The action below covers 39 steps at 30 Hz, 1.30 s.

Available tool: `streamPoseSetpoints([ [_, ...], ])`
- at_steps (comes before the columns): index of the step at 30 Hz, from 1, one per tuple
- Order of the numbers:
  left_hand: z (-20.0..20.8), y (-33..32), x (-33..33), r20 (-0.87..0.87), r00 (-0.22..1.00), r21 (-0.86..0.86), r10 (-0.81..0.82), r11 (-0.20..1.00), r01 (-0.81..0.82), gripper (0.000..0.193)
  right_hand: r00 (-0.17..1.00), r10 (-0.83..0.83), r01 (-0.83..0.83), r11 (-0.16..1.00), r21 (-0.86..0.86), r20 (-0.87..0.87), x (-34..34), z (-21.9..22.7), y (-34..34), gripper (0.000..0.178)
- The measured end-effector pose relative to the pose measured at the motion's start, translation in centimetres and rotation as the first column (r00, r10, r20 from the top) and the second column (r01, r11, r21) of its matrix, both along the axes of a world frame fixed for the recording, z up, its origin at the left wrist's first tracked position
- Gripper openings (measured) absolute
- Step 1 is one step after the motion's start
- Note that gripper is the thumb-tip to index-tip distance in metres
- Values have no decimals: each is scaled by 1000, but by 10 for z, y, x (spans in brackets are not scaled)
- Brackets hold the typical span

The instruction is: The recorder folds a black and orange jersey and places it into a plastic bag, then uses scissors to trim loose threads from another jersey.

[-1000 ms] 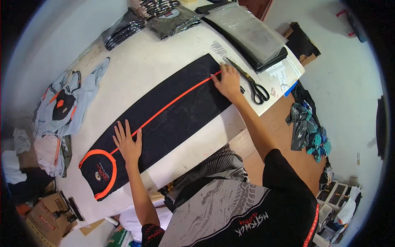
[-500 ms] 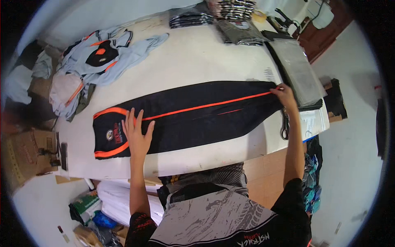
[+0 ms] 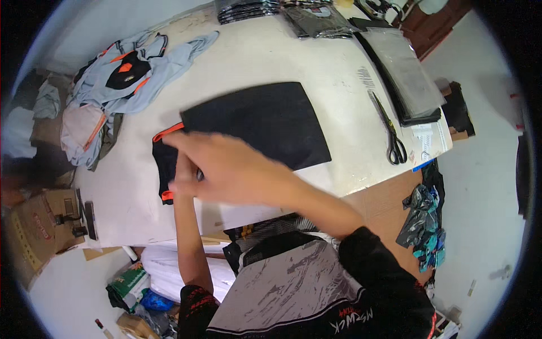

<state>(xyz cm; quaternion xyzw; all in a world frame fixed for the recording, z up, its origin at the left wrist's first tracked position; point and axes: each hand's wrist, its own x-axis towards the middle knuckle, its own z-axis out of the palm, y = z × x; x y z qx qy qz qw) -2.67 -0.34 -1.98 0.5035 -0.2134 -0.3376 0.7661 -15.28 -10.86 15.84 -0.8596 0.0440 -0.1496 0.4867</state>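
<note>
A black garment with orange trim (image 3: 271, 113) lies on the white table, folded over so that its plain black side faces up. Its orange-edged end (image 3: 169, 132) sticks out at the left of the fold. My right hand (image 3: 220, 164) reaches across to the left, over the garment and in front of my left hand. Motion smears its fingers, and whether they grip cloth does not show. Mostly covered by it, my left hand (image 3: 184, 168) is at the orange-edged end; its fingers are hidden.
Black-handled scissors (image 3: 390, 133) lie on the table at right, near a stack of clear plastic bags (image 3: 403, 70). Packed garments (image 3: 317, 21) are at the back. Light-blue clothes (image 3: 164, 73) lie at far left, with a cardboard box (image 3: 42, 226) beside the table.
The garment's right end has been folded over to the left, hiding its orange stripe. My right hand has swung from the far right across to my left hand. The scissors are now uncovered.
</note>
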Motion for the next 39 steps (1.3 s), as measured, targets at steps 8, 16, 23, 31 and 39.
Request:
streamPoseSetpoints([
  [8,4,30,40,-105,974,577,199,810,-103,79,566,-801,765,599,-237,-198,-85,-150,-111,60],
  [16,11,0,-17,-70,945,625,318,753,-207,78,793,-530,477,847,-233,-302,-65,-200,-242,17],
  [23,20,10,-38,189,950,433,-248,889,146,41,732,-576,676,678,-288,363,-49,-132,-160,30],
  [31,25,54,-43,726,646,541,-235,776,-326,62,698,-716,715,695,-79,22,-144,-166,-56,44],
  [39,-10,44,-99,819,556,410,-141,821,-397,21,691,-715,722,687,-80,100,-134,-180,-77,33],
])
